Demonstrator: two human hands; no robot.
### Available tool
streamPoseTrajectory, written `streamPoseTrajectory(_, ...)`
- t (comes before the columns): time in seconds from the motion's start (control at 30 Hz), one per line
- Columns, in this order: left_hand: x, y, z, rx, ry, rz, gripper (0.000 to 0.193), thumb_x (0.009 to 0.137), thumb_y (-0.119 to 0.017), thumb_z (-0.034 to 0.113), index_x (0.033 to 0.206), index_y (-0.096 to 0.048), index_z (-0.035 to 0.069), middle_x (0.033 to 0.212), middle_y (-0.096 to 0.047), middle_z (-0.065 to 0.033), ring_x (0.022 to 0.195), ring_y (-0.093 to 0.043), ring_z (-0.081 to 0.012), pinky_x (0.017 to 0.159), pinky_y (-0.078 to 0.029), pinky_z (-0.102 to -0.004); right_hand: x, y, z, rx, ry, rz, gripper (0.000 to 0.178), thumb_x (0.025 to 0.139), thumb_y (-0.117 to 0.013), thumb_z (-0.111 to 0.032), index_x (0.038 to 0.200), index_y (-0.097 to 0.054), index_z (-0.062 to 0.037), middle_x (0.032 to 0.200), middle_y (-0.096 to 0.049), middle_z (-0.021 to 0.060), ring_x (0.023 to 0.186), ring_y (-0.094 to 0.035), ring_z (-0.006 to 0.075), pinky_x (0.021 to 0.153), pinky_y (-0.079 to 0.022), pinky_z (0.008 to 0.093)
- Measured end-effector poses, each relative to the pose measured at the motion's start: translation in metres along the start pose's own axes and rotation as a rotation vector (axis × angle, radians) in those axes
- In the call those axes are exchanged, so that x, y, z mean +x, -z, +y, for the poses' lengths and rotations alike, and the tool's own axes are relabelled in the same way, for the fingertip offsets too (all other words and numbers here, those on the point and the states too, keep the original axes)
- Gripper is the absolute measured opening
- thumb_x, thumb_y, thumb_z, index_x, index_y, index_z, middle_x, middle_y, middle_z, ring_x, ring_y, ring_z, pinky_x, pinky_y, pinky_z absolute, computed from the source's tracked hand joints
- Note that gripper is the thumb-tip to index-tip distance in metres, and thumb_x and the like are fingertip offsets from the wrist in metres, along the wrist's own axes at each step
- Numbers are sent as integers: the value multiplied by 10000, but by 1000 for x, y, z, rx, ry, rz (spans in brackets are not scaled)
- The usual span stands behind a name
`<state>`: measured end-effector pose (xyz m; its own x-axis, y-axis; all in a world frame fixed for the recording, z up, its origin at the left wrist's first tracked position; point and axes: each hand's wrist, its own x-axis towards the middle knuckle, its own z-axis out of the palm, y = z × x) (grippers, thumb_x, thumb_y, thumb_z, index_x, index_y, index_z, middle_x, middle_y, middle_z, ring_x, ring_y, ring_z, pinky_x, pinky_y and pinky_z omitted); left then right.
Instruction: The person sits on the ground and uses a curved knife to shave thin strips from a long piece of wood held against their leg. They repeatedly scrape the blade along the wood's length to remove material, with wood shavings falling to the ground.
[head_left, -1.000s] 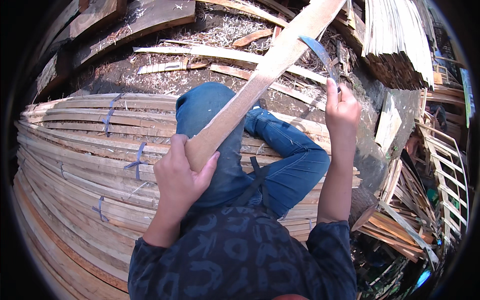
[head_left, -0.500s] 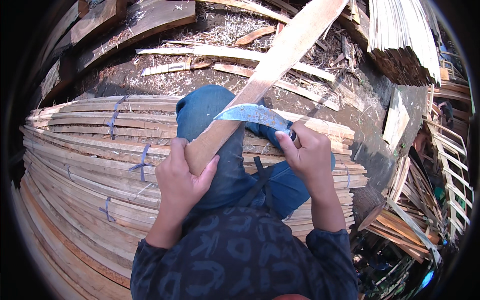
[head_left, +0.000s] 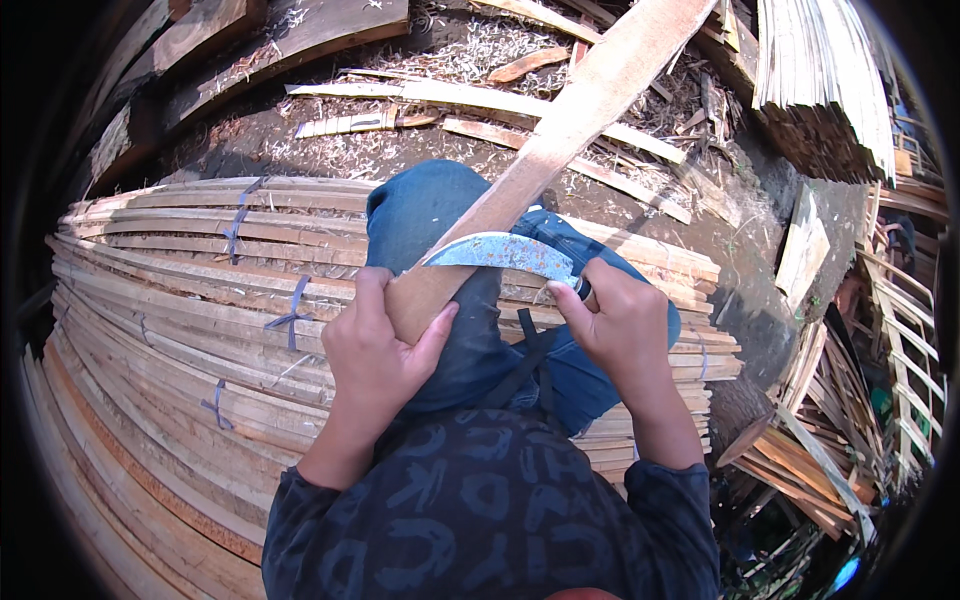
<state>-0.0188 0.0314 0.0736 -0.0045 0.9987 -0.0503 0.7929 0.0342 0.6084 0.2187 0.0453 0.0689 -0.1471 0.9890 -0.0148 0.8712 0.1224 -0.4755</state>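
Many long, sawn wooden strips (head_left: pixel 170 390), stacked in rows, spread out to your left and under your legs, and show again to your right. Beyond them at the upper left lie thick, dark wooden slabs (head_left: pixel 300 40) dotted with pale curls. At the upper right, a dense bundle of pale slats (head_left: pixel 825 65) has its near ends in shadow. Your blue jeans (head_left: pixel 425 200) show with both legs bent, the left knee pointing forward.

Across that left leg runs the flat wooden plank (head_left: pixel 553 145), slanting from your left hand out to the top edge of the view. To your right, just past the strips, lies a short log (head_left: pixel 742 425) with a sawn end facing you.

Your left hand (head_left: pixel 383 335) is closed on the plank's near end, thumb along the right edge and fingers at the left one. Your right hand (head_left: pixel 625 320) is wrapped around the handle of a curved, sickle-like knife (head_left: pixel 510 257), its thumb near the blade's base. The speckled blade crosses above the plank close to your left hand; you cannot tell whether its edge touches the wood. Smallest are the bluish ties (head_left: pixel 289 319) knotted around the strips.
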Motion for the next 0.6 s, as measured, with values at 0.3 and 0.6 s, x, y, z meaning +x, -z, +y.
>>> streamPoseTrajectory(0.3,1,-4,-1,64,-70,49,546,721,-806,395,1007,-505,41,648,-569,-129,536,-606,-314,474,-449,-382,18,1,10,-70,62,63,433,788,-749,-388,634,-487,-80,528,-511,49,471,-551,247,432,-420,358)
streamPoseTrajectory(0.6,1,-3,1,96,-70,36,548,728,-798,412,990,-501,34,639,-570,-138,541,-611,-328,471,-452,-397,40,6,48,-206,-107,170,448,838,-686,-451,669,-548,-60,562,-566,103,521,-592,305,472,-444,398)
